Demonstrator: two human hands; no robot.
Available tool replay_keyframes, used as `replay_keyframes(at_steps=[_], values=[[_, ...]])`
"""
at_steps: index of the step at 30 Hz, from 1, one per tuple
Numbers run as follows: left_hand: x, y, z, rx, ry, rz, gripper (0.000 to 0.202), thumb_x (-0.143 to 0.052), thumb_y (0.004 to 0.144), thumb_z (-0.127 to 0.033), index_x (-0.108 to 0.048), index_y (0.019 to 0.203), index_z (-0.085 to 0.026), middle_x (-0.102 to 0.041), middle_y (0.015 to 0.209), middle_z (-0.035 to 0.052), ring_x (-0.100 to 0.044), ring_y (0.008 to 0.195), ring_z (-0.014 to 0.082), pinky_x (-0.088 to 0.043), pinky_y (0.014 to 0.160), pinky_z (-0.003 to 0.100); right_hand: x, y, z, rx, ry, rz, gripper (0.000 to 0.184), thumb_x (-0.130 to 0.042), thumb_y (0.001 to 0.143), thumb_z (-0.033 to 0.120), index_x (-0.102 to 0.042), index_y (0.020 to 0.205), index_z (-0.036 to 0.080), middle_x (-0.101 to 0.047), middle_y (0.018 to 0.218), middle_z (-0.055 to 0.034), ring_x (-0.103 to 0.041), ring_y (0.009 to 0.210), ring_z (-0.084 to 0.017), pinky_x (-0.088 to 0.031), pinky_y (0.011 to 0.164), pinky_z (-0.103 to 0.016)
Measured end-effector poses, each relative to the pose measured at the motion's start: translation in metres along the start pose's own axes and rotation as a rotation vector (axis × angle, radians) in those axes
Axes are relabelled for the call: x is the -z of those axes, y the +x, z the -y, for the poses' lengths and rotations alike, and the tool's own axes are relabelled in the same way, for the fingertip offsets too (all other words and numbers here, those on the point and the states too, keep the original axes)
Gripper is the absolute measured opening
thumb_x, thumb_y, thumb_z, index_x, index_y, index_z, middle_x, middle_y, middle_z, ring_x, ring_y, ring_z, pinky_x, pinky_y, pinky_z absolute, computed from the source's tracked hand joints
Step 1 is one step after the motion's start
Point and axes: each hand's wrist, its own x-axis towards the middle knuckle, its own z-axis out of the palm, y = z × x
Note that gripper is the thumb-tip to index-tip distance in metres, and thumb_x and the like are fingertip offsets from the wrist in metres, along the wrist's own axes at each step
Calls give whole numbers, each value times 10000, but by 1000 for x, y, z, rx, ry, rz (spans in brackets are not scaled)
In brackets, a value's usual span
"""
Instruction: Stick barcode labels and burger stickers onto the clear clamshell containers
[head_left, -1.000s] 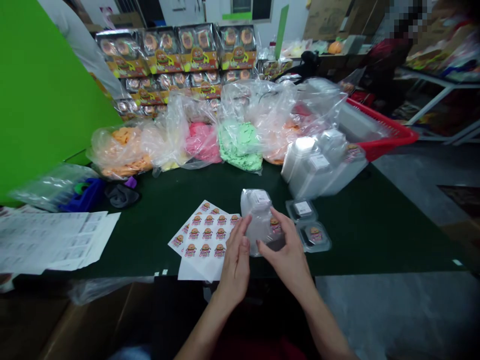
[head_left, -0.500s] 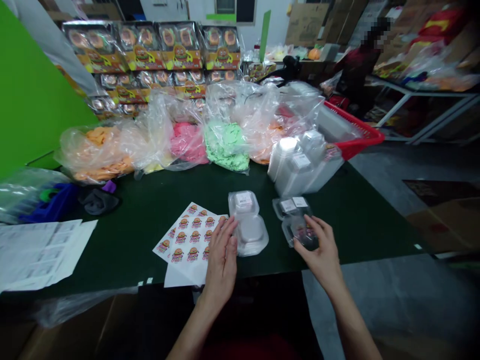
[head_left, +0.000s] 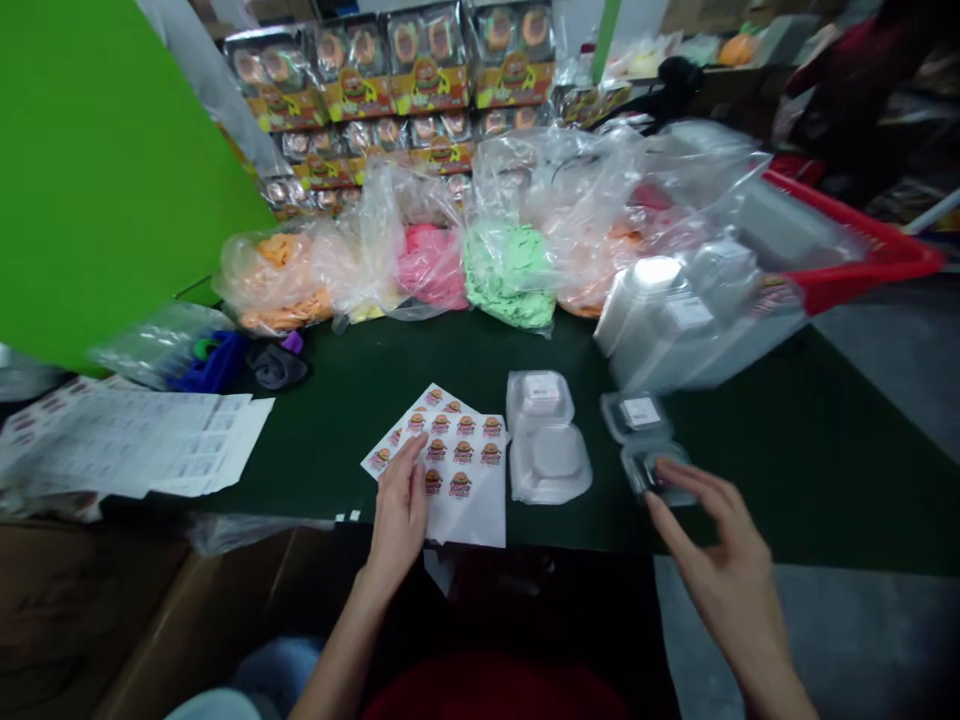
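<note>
My left hand (head_left: 399, 505) lies with fingers stretched out at the left side of the white sheets of burger stickers (head_left: 469, 515). Right of the sheets, a clear clamshell container (head_left: 551, 460) lies unfolded on the dark green table, a white label on its upper half. Farther right is another unfolded clear clamshell (head_left: 637, 415), also labelled. My right hand (head_left: 716, 545) reaches over its lower half, thumb and forefinger tips close together. Something small and dark shows at those fingertips, too blurred to name.
A stack of nested clear containers (head_left: 675, 320) stands at the back right before a red basket (head_left: 885, 250). Bags of orange, pink and green pieces (head_left: 514, 275) line the back. Printed label sheets (head_left: 165, 440) and a blue tape dispenser (head_left: 214, 362) lie left. Boxed burger toys (head_left: 427, 75) stand behind.
The view has swung left. My left hand has moved from beside the middle clamshell onto the sticker sheets. My right hand's fingers have drawn closer together over the right clamshell.
</note>
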Motion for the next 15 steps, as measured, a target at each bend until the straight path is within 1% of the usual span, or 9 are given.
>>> replay_keyframes(at_steps=[1, 2, 3, 4, 5, 7, 10, 13, 15], values=[[5, -2, 11, 0, 61, 34, 442, -412, 1111, -337, -587, 1498, -216, -627, 1545, 149, -576, 1454, 296, -418, 1231, 567, -6, -17, 8, -77, 116, 83, 356, -749, 889, 540, -789, 1128, 280, -759, 1259, -132, -697, 1221, -363, -534, 1077, -561], [9, -4, 20, -14, 113, 73, 443, -413, 1105, -323, -591, 1495, -211, -638, 1533, 154, -585, 1447, 303, -432, 1218, 571, -17, -35, 15, -176, 234, 253, 348, -778, 864, 557, -813, 1057, 270, -798, 1122, -117, -744, 1100, -344, -584, 1006, -520], [11, -7, 27, -39, 153, 110, 442, -414, 1101, -308, -593, 1494, -214, -643, 1529, 151, -584, 1450, 306, -437, 1212, 572, -30, -52, 21, -293, 350, 463, 368, -819, 823, 578, -828, 992, 251, -818, 1017, -113, -769, 1005, -334, -618, 935, -494], [13, -11, 32, -74, 183, 141, 439, -418, 1097, -292, -594, 1493, -224, -642, 1534, 142, -571, 1467, 305, -432, 1215, 572, -47, -69, 25, -413, 464, 658, 410, -862, 776, 593, -834, 964, 229, -827, 966, -119, -782, 959, -333, -634, 897, -487], [15, -16, 34, -112, 207, 168, 436, -422, 1094, -277, -595, 1492, -237, -637, 1544, 129, -549, 1490, 303, -421, 1223, 574, -65, -83, 29, -532, 577, 798, 471, -897, 738, 598, -832, 1002, 214, -833, 989, -130, -789, 972, -335, -636, 899, -494], [17, -27, 36, -172, 241, 202, 436, -430, 1086, -249, -600, 1487, -254, -629, 1556, 114, -514, 1521, 300, -413, 1229, 578, -100, -105, 35, -724, 762, 830, 569, -931, 694, 610, -817, 1081, 210, -835, 1093, -141, -792, 1039, -329, -620, 949, -508], [23, -43, 36, -206, 269, 228, 435, -444, 1076, -225, -611, 1477, -254, -626, 1559, 120, -507, 1528, 304, -424, 1220, 590, -137, -119, 47, -872, 999, 738, 578, -959, 650, 594, -803, 1060, 217, -811, 1236, -137, -763, 1150, -325, -591, 1018, -515], [29, -53, 34, -222, 281, 236, 413, -447, 1078, -217, -632, 1446, -251, -627, 1557, 125, -518, 1517, 306, -431, 1213, 590, -150, -120, 60, -931, 1108, 718, 514, -966, 644, 545, -799, 1010, 224, -810, 1242, -125, -759, 1128, -333, -611, 973, -511], [32, -56, 29, -232, 294, 216, 374, -469, 1078, -226, -663, 1396, -249, -639, 1543, 123, -513, 1519, 317, -441, 1200, 587, -152, -120, 66, -925, 1069, 702, 504, -964, 651, 515, -800, 1023, 217, -824, 1184, -122, -763, 1079, -329, -619, 936, -490]])
